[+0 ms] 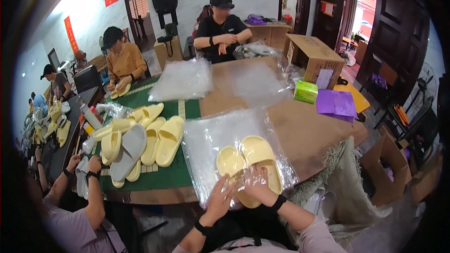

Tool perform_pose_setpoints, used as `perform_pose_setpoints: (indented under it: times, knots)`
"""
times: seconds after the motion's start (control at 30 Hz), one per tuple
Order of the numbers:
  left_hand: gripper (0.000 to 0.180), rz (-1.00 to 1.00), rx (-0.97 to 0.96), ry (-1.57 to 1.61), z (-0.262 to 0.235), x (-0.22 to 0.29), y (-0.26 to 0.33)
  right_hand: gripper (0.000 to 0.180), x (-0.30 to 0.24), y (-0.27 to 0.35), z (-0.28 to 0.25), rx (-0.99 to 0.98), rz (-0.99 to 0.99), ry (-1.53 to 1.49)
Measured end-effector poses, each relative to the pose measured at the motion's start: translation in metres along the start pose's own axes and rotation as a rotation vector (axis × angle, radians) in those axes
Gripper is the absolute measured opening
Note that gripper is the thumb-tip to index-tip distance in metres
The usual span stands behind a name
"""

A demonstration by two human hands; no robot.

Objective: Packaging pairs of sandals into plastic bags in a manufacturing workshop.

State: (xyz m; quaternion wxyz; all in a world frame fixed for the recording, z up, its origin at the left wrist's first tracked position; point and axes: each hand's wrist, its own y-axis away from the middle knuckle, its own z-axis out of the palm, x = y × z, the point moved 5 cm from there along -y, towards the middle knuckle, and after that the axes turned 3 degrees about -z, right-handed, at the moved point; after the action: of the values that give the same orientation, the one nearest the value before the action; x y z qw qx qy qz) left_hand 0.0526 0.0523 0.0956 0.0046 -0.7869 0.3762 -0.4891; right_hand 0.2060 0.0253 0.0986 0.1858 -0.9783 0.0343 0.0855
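A: Table (300,126), mid-frame?
B: Clear bags (211,145) stacked lower centre, yellow slippers (253,159) on top
A: Hands?
B: Right hand (255,182) grasping a bag over the slippers; left hand (221,199) open, fingers spread, touching it

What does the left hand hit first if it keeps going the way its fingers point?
The left hand points up and away over the table. Its fingertips are already at the heel of the left yellow slipper, so that likely comes first, though depth is unclear; the clear plastic bags lie beneath.
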Motion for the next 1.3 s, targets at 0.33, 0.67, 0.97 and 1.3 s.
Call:
perform_pose_setpoints:
  times: [0.33,0.67,0.97,1.3]
  knots:
    - [0.050,-0.014,-0.166,0.027,-0.004,-0.008,0.007,0.037,0.013,-0.015,0.059,0.144,-0.029,0.005]
    - [0.052,-0.048,-0.066,-0.120,0.002,-0.011,0.010,0.048,0.013,-0.032,0.039,-0.240,0.002,-0.091]
    - [0.051,-0.108,0.042,-0.132,0.008,-0.034,0.021,0.051,0.008,-0.003,0.044,0.025,-0.157,-0.121]
    - [0.051,-0.105,0.023,-0.151,0.012,-0.038,0.023,0.056,0.009,-0.007,0.039,-0.103,-0.087,-0.158]
